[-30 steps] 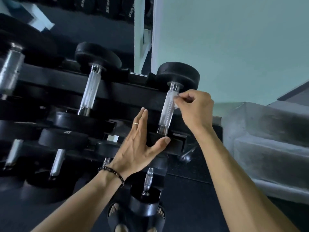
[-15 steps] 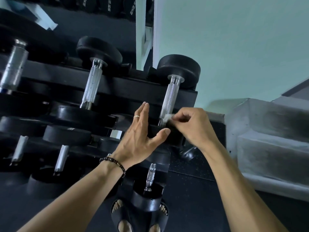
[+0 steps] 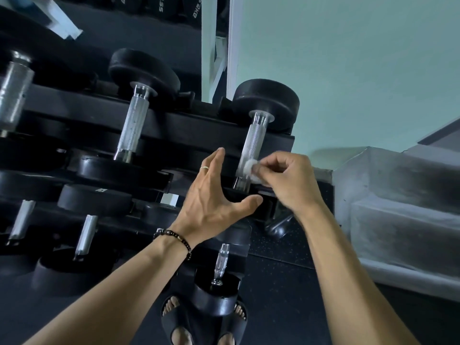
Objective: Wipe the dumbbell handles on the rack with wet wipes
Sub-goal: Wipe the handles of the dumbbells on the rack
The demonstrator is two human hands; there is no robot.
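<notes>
A black dumbbell rack [image 3: 174,125] holds rows of dumbbells with knurled chrome handles. The rightmost top dumbbell's handle [image 3: 252,145] runs down from its black head [image 3: 266,103]. My right hand [image 3: 291,180] pinches a small white wet wipe [image 3: 251,168] against the lower part of that handle. My left hand [image 3: 211,195] lies with straight fingers on the dumbbell's near black head [image 3: 261,207], thumb stretched along its front edge. Another chrome handle [image 3: 133,125] stands to the left on the same shelf.
Lower shelves carry more dumbbells, among them one with a short handle [image 3: 221,262] right below my hands. My feet in black sandals [image 3: 204,324] stand on dark rubber flooring. Grey concrete steps [image 3: 398,207] rise at the right, a pale green wall behind.
My right hand slid the wipe from the top of the handle down to its lower end, then back up a little. My left hand stayed on the near head.
</notes>
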